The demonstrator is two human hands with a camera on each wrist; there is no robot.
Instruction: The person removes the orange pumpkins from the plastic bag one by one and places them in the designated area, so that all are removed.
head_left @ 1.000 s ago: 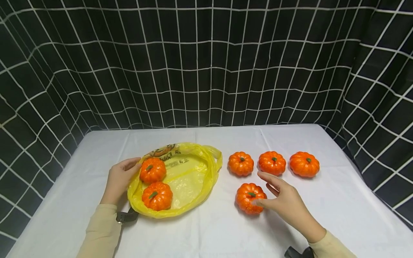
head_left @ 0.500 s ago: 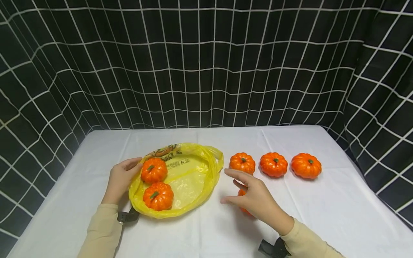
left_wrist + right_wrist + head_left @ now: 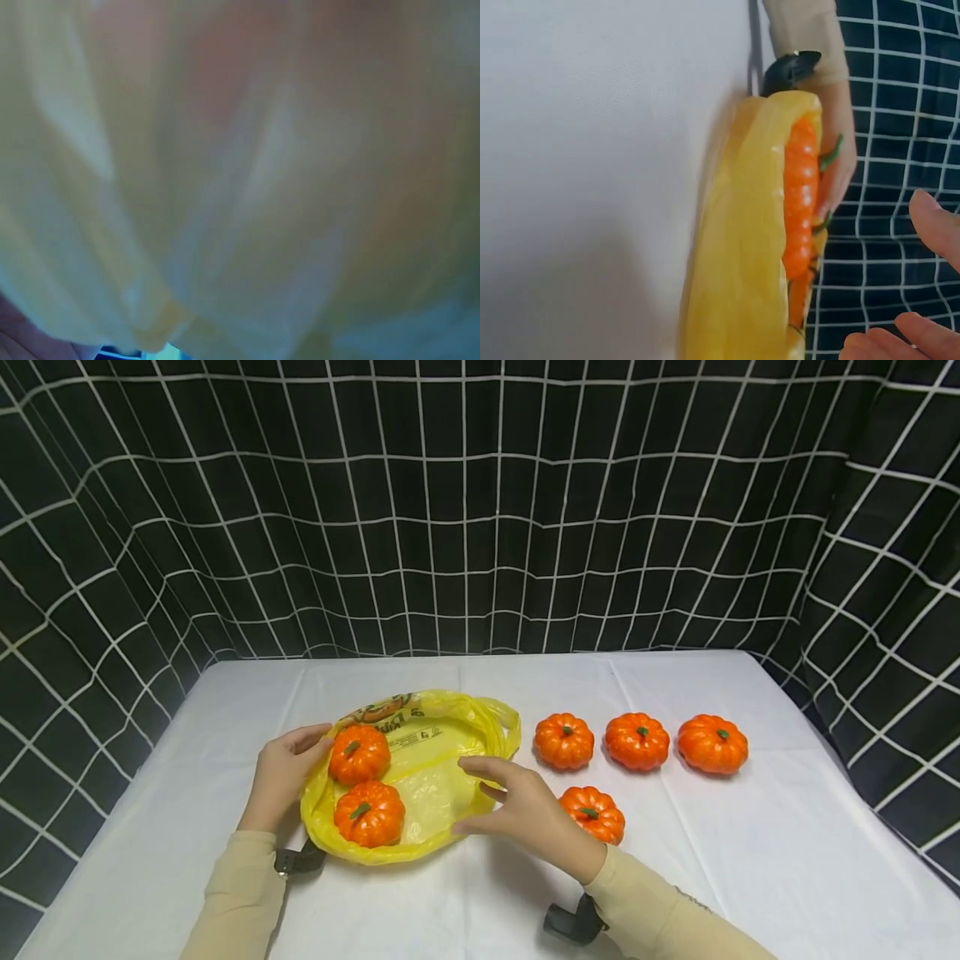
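A yellow plastic bag (image 3: 435, 793) lies spread with its mouth facing up, left of the table's middle. Two small orange pumpkins with green stems sit in its left part, a back pumpkin (image 3: 360, 754) and a front pumpkin (image 3: 370, 814). My left hand (image 3: 281, 777) holds the bag's left rim between thumb and fingers; the fingertips are partly hidden. Over the bag's right rim hovers my right hand (image 3: 525, 810), thumb and fingers spread apart with nothing between them. In the left wrist view the blurred bag (image 3: 225, 187) covers nearly everything. The right wrist view shows the bag (image 3: 742, 247) from its side.
Right of the bag stand a row of three pumpkins: a left one (image 3: 564, 741), a middle one (image 3: 637, 741) and a right one (image 3: 712, 744). A nearer pumpkin (image 3: 592, 815) sits partly behind my right hand. A black gridded curtain (image 3: 480, 510) encloses the white-covered table (image 3: 420, 910).
My right hand has moved left, from beside the near pumpkin to above the bag's right rim, carrying nothing. That pumpkin stays on the table. My left hand keeps its place at the bag.
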